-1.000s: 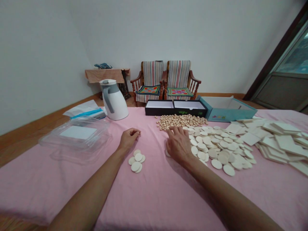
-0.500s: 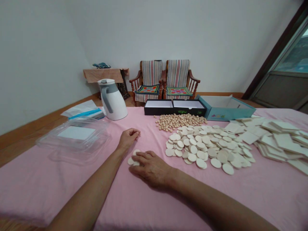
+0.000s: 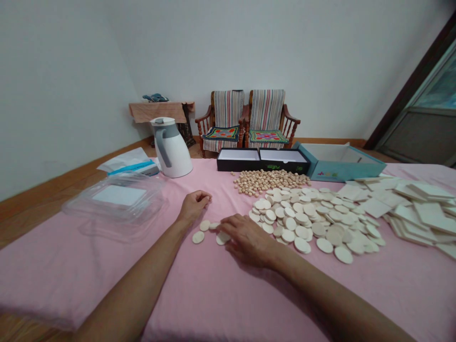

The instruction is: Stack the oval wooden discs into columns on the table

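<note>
My left hand (image 3: 194,206) rests on the pink cloth (image 3: 107,280) with its fingers curled, and nothing shows in it. Just below it lie several pale round wooden discs, spread in a loose row; one of them (image 3: 198,237) is set apart on the left. My right hand (image 3: 247,240) lies to their right, its fingertips reaching a disc (image 3: 223,238). Beside that hand, a large heap of the same discs (image 3: 313,223) covers the cloth. Behind the heap lies a mound of small wooden beads (image 3: 269,183), and square pale tiles (image 3: 402,209) are piled to the right.
An open black box (image 3: 262,160) and a teal box (image 3: 338,164) stand along the cloth's far edge. On the left are a clear plastic container (image 3: 117,202) and a white jug (image 3: 172,152). Two striped chairs (image 3: 245,118) stand against the wall.
My right hand has moved from the heap onto the small disc group and then slightly right. Those discs have spread from a cluster into a loose row. My left hand stays in place.
</note>
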The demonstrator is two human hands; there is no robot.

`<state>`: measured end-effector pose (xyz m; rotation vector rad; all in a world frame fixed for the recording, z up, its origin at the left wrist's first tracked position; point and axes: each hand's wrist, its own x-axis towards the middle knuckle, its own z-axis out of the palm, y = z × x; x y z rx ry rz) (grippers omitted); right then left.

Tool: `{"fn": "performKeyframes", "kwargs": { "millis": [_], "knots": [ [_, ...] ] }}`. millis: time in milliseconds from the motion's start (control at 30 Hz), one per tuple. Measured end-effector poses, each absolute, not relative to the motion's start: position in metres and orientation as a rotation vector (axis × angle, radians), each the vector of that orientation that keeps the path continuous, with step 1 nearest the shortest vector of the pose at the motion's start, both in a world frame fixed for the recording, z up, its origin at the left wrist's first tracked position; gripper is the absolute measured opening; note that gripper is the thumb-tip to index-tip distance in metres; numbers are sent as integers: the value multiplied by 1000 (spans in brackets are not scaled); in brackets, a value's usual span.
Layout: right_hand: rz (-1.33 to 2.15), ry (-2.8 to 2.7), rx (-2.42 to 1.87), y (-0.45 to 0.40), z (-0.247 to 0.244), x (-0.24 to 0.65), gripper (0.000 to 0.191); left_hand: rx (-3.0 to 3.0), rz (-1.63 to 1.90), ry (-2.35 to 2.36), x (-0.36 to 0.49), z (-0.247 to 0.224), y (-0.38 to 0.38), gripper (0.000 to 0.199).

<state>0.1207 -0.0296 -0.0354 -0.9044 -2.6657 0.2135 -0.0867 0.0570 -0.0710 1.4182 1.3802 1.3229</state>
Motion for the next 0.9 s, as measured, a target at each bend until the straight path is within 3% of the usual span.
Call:
{"fn": "performKeyframes", "kwargs": {
  "millis": [433, 667, 900],
  "knots": [
    [239, -2587, -1141, -26, -37, 122, 16, 1435, 1317, 1384, -89, -74, 59, 20],
    [-290, -2119, -1739, -7, -22, 145, 18, 1440, 1311, 1383, -90, -75, 60, 20],
    [138, -2534, -1059, -18, -43, 127, 27, 1443, 1308, 1386, -90, -76, 60, 19]
  ]
}}
